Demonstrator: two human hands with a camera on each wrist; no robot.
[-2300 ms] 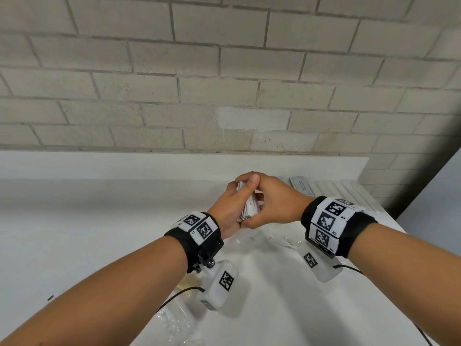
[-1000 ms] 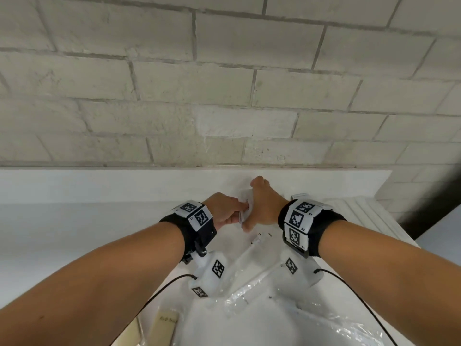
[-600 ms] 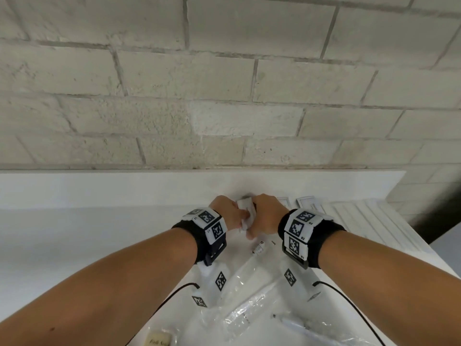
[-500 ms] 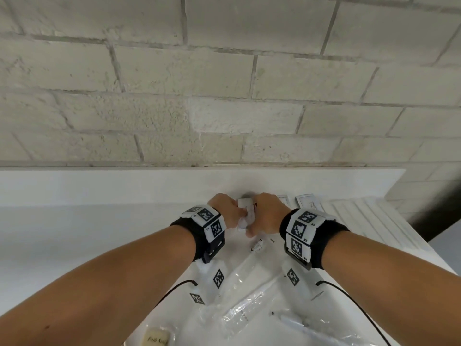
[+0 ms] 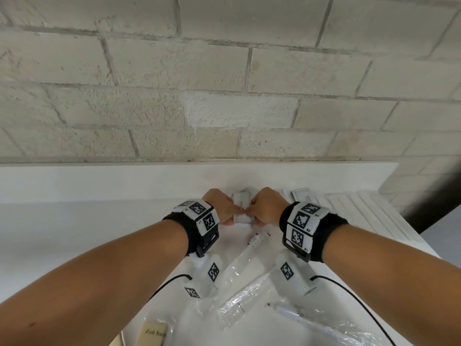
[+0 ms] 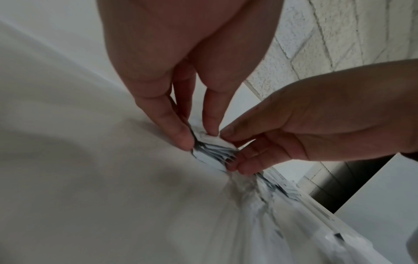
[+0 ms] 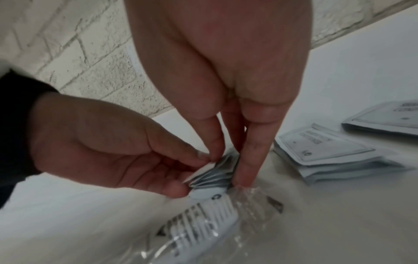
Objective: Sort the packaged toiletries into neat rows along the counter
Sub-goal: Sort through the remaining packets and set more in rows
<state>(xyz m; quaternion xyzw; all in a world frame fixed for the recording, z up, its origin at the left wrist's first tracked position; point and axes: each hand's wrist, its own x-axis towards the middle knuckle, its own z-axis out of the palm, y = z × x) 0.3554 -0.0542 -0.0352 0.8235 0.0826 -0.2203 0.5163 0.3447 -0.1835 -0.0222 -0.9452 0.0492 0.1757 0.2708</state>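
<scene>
Your left hand (image 5: 222,205) and right hand (image 5: 267,205) pinch a stack of sachets (image 5: 241,208) on the table (image 5: 74,233), left of the laid-out sachets (image 7: 325,153). You seem to be squaring it; next, release it aligned.

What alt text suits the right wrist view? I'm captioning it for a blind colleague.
Both hands, the right hand and the left hand, pinch a small stack of flat white paper sachets against the white counter. A clear-wrapped white plastic comb lies just in front; more printed white sachets lie to the right.
</scene>
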